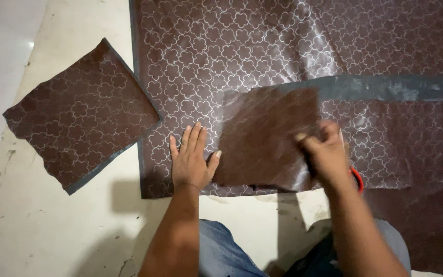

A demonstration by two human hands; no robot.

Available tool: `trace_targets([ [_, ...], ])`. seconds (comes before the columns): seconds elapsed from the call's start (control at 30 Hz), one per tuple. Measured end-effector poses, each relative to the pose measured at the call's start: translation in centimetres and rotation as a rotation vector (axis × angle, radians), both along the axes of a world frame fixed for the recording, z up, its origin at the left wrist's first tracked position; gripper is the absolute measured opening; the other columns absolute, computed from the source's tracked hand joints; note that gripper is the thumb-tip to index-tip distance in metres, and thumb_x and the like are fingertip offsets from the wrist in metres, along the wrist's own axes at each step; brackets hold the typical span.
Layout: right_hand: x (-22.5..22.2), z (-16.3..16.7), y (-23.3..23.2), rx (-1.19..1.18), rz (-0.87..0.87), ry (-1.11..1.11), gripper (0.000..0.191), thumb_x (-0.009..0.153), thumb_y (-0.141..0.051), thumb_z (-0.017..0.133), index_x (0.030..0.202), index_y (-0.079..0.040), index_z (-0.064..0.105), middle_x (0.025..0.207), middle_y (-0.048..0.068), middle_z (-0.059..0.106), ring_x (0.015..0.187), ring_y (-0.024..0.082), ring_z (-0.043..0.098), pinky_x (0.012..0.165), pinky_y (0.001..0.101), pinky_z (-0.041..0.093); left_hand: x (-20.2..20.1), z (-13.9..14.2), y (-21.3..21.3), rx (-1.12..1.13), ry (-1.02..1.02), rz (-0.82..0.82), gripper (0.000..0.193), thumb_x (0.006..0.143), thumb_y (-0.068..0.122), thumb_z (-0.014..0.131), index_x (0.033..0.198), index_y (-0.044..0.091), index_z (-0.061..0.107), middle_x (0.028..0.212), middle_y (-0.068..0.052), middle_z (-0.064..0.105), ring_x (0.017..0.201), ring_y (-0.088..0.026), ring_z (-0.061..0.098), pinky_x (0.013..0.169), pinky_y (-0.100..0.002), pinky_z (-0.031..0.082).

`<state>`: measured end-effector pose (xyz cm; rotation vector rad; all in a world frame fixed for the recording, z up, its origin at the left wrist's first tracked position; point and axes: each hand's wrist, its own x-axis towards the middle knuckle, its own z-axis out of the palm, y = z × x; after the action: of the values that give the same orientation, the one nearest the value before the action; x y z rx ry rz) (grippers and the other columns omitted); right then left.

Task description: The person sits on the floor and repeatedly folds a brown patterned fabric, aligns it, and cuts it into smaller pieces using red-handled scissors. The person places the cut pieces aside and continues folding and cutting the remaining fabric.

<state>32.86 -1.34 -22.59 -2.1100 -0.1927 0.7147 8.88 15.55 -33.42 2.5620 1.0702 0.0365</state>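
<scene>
Brown sheet piece [265, 138], plain glossy side up, lies flat on top of the big patterned sheet [242, 46], which is brown with a pale flower-outline print and spread over the floor [42, 225]. Using the plain piece as reference: left hand [190, 161] sits just beside its left edge, palm down, fingers spread flat, pressing on the big sheet; thumb tip is close to or touching the piece's edge, can't tell which. That hand grips nothing. Right hand [326, 154] is at the piece's right edge, motion-blurred, fingers curled closed around something dark; a red loop-shaped handle [357, 179] shows just below the hand, tool [308, 166] itself mostly hidden, so can't say exactly what kind it is. Whether the right hand also pinches the piece's edge is not readable through the blur. Right and above the piece, a grey strip [385, 88] runs across the big sheet where its edge is folded over, grey backing showing. Far to the left of the piece, well apart and off the big sheet, a separate cut square [80, 115] of the same patterned material lies on the floor, rotated roughly diamond-wise, grey backing visible along its lower edge. Below the piece, past the big sheet's near edge, the person's blue-jeaned knees [221, 251] are in view over pale, scuffed floor.
</scene>
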Motion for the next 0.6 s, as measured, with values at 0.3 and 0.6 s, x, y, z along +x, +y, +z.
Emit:
trace_targets([
  [0.3, -2.5, 6.1, 1.1, -0.098, 0.510, -0.697, 0.050, 0.082, -0.009, 0.075, 0.130, -0.009, 0.058, 0.112, 0.017, 0.068, 0.096, 0.033, 0.069, 0.081, 0.0424, 0.055, 0.2, 0.3, 0.0, -0.031, -0.045, 0.003, 0.076, 0.092, 0.053, 0.053, 0.153, 0.012, 0.039, 0.163, -0.004, 0.033, 0.152, -0.023, 0.022, 0.123, -0.058, 0.006],
  [0.6, -13.6, -7.7, 4.9, 0.115, 0.542, -0.265, 0.035, 0.095, -0.022, 0.068, 0.124, -0.002, 0.067, 0.117, 0.019, 0.069, 0.108, 0.037, 0.070, 0.095, 0.0421, 0.054, -0.8, -1.3, -0.1, -0.068, -0.311, 0.080, 0.080, 0.094, 0.039, 0.060, 0.159, 0.002, 0.031, 0.166, -0.013, 0.034, 0.156, -0.029, 0.026, 0.128, -0.057, 0.010],
])
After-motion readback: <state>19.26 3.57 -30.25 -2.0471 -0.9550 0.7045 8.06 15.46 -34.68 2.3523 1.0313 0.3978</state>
